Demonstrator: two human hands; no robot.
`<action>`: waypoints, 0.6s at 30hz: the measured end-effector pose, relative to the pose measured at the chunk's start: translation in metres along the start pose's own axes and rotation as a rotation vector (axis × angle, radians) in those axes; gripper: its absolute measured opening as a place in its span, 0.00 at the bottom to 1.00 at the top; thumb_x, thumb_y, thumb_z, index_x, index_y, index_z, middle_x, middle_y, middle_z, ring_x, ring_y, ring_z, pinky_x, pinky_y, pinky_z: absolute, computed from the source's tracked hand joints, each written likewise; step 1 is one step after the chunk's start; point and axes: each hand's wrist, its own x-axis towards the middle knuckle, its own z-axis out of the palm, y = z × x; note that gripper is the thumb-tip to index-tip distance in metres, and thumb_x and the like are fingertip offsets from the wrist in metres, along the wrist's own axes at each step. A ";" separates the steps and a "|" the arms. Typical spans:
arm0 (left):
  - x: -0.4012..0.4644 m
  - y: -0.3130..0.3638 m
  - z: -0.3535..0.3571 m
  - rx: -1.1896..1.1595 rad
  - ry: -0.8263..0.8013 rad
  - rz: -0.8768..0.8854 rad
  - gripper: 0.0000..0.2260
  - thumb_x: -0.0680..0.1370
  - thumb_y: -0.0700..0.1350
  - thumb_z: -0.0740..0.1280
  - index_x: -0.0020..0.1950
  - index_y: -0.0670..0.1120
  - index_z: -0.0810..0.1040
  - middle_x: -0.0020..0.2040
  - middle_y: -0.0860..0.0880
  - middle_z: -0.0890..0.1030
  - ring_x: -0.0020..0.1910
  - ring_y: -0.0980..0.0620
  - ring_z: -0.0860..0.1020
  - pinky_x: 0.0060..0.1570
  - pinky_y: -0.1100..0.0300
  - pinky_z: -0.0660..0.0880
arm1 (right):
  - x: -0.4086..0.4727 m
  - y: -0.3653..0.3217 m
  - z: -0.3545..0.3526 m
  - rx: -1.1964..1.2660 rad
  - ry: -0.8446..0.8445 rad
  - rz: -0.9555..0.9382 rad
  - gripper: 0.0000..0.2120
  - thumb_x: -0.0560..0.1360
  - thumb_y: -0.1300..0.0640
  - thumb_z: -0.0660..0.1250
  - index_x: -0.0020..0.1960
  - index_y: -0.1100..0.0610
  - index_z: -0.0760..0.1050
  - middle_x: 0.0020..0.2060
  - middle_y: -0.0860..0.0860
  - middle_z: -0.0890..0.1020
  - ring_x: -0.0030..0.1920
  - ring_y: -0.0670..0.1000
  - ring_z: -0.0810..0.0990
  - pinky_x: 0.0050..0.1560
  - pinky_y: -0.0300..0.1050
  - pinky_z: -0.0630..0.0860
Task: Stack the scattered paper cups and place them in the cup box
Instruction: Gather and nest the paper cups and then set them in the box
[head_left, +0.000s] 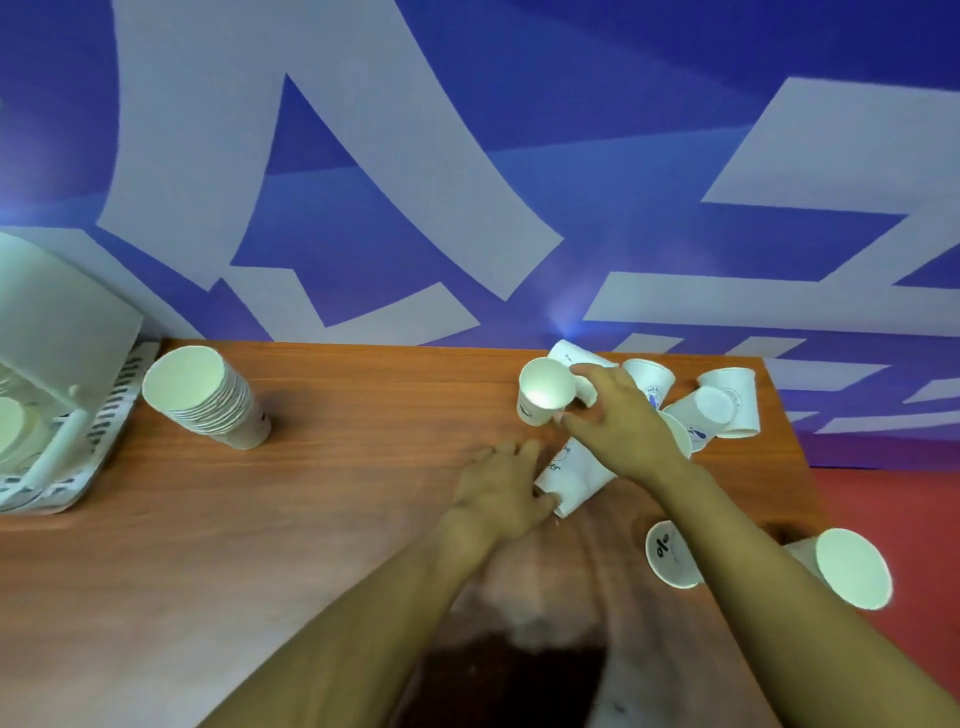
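head view, looking down on wooden table (337, 519) against blue-and-white wall (519, 156). at 9 o'clock, white cup box (62, 332) with lid raised, cups visible inside, sitting at table's left edge. just right of it, toward 10 o'clock, tall stack (208, 400) of nested paper cups, mouth tilted toward camera, well apart from both hands. at 2 o'clock, near table's far right corner, cluster of loose cups (722, 405) lying on their sides and touching one another. right hand (618, 421) reaching into that cluster, fingers curled round upright cup (543, 392), thumb against its near side. just below centre-right, left hand (504, 488) resting palm-down on tabletop, fingers lying fairly straight and close together, thumb side touching fallen cup (574, 475); cannot tell whether pinching it. fallen cup lying between both hands, partly under right wrist. at 4 o'clock, printed cup (667, 553) on its side, partly hidden by right forearm, and beside it rim cup (852, 569) at table's right edge, mouth toward camera. red floor (893, 519) beyond table at right.
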 end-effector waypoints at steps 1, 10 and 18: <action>0.008 0.002 0.004 -0.012 0.010 0.004 0.26 0.75 0.56 0.65 0.71 0.51 0.62 0.68 0.48 0.68 0.66 0.44 0.67 0.62 0.53 0.65 | 0.007 0.001 0.003 0.001 0.001 -0.008 0.28 0.72 0.52 0.70 0.70 0.51 0.66 0.65 0.52 0.70 0.66 0.52 0.69 0.62 0.48 0.67; 0.067 0.016 0.049 -0.066 0.043 -0.066 0.35 0.71 0.65 0.65 0.72 0.51 0.62 0.70 0.49 0.66 0.64 0.44 0.68 0.61 0.52 0.67 | 0.053 0.019 0.028 -0.026 -0.066 0.003 0.38 0.68 0.41 0.71 0.72 0.47 0.59 0.70 0.49 0.66 0.69 0.53 0.64 0.64 0.52 0.68; 0.071 0.016 0.054 -0.123 0.047 -0.025 0.35 0.71 0.60 0.68 0.74 0.49 0.61 0.72 0.47 0.66 0.70 0.43 0.63 0.65 0.52 0.65 | 0.056 0.020 0.038 -0.039 -0.092 -0.008 0.42 0.64 0.45 0.76 0.72 0.44 0.59 0.68 0.45 0.67 0.67 0.50 0.66 0.60 0.50 0.71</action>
